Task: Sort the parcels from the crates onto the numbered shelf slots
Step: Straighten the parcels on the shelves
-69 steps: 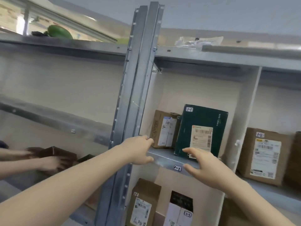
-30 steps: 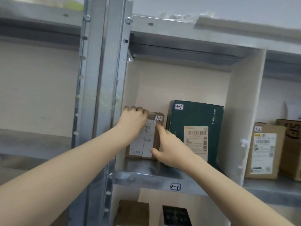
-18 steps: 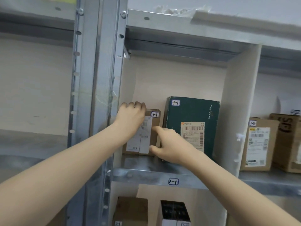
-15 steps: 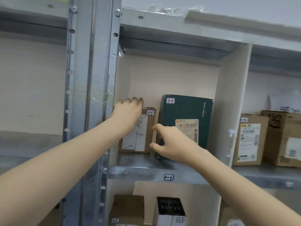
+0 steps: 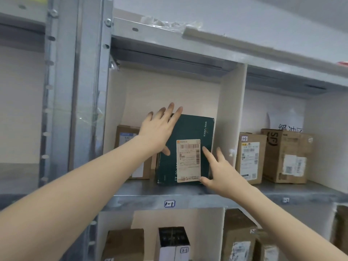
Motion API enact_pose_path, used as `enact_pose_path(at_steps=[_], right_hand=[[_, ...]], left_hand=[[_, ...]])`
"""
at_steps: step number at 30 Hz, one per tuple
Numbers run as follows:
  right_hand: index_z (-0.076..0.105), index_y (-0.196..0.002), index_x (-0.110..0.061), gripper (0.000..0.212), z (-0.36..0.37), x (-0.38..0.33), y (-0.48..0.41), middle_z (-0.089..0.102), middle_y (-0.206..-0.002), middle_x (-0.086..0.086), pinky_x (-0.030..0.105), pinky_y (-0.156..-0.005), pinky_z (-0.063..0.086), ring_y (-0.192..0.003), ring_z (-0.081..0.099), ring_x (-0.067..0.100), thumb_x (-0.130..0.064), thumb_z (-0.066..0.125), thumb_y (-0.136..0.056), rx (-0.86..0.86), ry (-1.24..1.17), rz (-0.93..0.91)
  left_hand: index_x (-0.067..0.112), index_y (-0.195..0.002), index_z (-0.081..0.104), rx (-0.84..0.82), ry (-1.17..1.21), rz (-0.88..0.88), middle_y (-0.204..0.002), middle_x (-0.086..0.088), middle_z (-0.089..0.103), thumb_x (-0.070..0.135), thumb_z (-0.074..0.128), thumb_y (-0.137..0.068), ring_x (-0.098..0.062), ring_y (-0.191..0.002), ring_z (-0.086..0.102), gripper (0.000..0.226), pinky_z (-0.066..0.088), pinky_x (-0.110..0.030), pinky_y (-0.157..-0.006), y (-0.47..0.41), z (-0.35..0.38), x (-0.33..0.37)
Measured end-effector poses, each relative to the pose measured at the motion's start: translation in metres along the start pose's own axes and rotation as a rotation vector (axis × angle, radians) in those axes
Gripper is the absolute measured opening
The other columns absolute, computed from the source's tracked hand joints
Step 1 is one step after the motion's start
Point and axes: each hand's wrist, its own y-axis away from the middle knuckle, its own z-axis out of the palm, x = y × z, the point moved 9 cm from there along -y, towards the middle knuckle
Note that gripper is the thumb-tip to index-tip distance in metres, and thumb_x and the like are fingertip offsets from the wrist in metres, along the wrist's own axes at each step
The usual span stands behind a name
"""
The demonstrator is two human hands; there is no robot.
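Observation:
A dark green parcel (image 5: 190,129) with a white shipping label stands upright in the shelf slot marked 1-1 (image 5: 169,203). My left hand (image 5: 160,129) lies against its upper left corner with the fingers spread straight. My right hand (image 5: 218,170) touches its lower right front, fingers extended. Left of the green parcel a small brown parcel (image 5: 126,140) stands against the slot's left side, partly hidden by my left forearm.
A metal upright (image 5: 79,91) borders the slot on the left and a white divider (image 5: 233,119) on the right. Beyond the divider stand two brown parcels (image 5: 250,157) (image 5: 284,155). More parcels (image 5: 173,242) sit on the shelf below.
My left hand has left the small brown parcel and now lies open on the green parcel's top left. My right hand has moved from between the parcels to the green parcel's lower right.

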Motion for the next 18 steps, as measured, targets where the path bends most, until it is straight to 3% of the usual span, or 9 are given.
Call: enact_pose_path(at_steps=[7, 18], right_hand=[[-0.014, -0.153, -0.033, 0.095, 0.027, 0.009, -0.015, -0.005, -0.163, 0.004, 0.036, -0.112, 0.035, -0.136, 0.042, 0.027, -0.042, 0.058, -0.093, -0.076, -0.034, -0.034], [-0.013, -0.154, -0.027, 0.094, 0.030, 0.017, -0.029, 0.002, -0.162, 0.008, 0.038, -0.111, 0.035, -0.135, 0.042, 0.030, -0.043, 0.057, -0.093, -0.080, -0.019, -0.101]], left_hand=[[0.013, -0.153, -0.010, -0.004, -0.062, -0.005, -0.158, -0.010, 0.005, 0.049, 0.082, -0.068, -0.029, -0.145, 0.012, 0.130, 0.028, -0.038, -0.112, -0.002, 0.017, 0.006], [0.014, -0.154, -0.007, -0.028, -0.102, -0.034, -0.160, -0.011, 0.004, 0.048, 0.083, -0.067, -0.030, -0.146, 0.011, 0.129, 0.026, -0.041, -0.114, -0.009, 0.021, 0.011]])
